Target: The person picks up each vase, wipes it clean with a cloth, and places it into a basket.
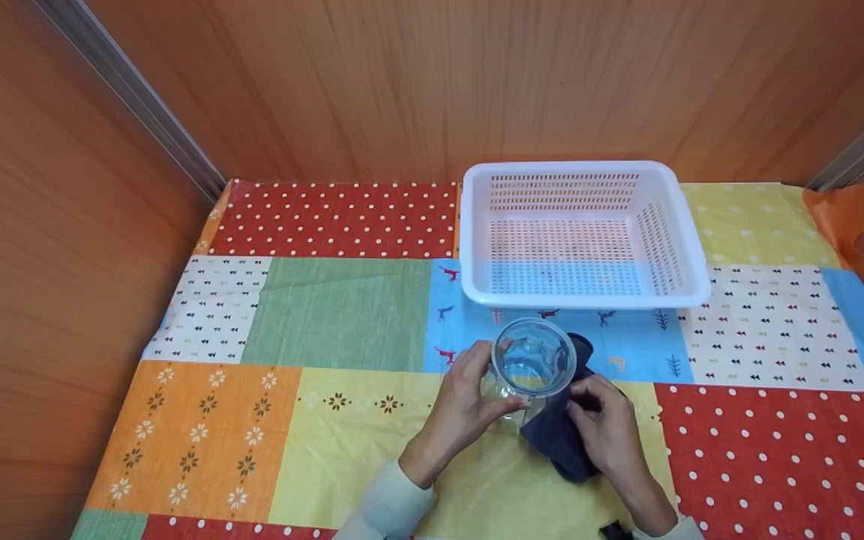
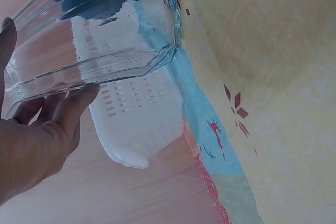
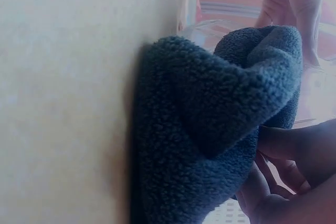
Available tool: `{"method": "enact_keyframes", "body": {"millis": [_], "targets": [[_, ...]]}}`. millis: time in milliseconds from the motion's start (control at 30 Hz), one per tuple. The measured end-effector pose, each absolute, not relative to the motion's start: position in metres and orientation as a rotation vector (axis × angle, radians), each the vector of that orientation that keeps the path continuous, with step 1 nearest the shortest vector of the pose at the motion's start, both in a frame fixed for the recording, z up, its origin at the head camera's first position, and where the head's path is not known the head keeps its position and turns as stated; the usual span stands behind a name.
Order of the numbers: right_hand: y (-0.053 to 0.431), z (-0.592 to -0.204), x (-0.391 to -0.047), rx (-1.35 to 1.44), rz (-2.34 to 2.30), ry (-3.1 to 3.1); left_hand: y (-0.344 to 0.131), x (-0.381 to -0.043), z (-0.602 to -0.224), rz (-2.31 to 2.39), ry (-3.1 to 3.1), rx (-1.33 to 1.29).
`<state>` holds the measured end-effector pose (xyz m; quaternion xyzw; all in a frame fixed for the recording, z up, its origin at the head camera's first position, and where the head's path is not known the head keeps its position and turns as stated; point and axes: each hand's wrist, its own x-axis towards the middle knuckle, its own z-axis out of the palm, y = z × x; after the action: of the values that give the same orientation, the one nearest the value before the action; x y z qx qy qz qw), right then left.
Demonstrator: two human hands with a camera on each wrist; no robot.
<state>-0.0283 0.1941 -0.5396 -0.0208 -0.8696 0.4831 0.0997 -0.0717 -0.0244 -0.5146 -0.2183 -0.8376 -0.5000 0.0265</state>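
A clear glass jar [image 1: 529, 367] with a wide round mouth is gripped by my left hand [image 1: 463, 401], thumb on the near side and fingers round the far side. In the left wrist view the faceted glass jar [image 2: 100, 40] lies across the fingers of my left hand [image 2: 39, 135]. My right hand [image 1: 608, 420] pinches a dark blue fluffy cloth [image 1: 563, 439] against the jar's right side. Close up in the right wrist view, the folded cloth [image 3: 210, 108] hangs between thumb and fingers of my right hand [image 3: 294, 171], overlapping the glass behind it.
Behind the hands stands a white plastic basket [image 1: 586, 301] with slotted walls and nothing in it. A patchwork-patterned tablecloth [image 1: 357, 435] covers the table. Wooden panels [image 1: 432, 90] rise at the back and on both sides.
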Motion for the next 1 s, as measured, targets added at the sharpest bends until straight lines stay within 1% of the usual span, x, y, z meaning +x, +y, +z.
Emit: {"method": "enact_keyframes", "body": {"millis": [133,333,633,833,1000], "targets": [[0.192,-0.535,-0.027,-0.087,1.455,-2.563,-0.024,-0.071,-0.515,-1.556,-2.595,-0.665],[0.188,-0.516,-0.024,-0.155,1.604,-2.549,-0.024,-0.069,-0.517,-1.508,-2.595,-0.669],[0.184,-0.492,-0.024,-0.047,1.601,-2.433,-0.023,-0.071,-0.518,-1.453,-2.551,-0.708],[0.182,-0.492,-0.024,-0.064,1.586,-2.419,-0.024,-0.071,-0.518,-1.474,-2.562,-0.703],[0.183,-0.501,-0.025,-0.049,1.576,-2.41,-0.025,-0.072,-0.519,-1.471,-2.552,-0.709]]}}
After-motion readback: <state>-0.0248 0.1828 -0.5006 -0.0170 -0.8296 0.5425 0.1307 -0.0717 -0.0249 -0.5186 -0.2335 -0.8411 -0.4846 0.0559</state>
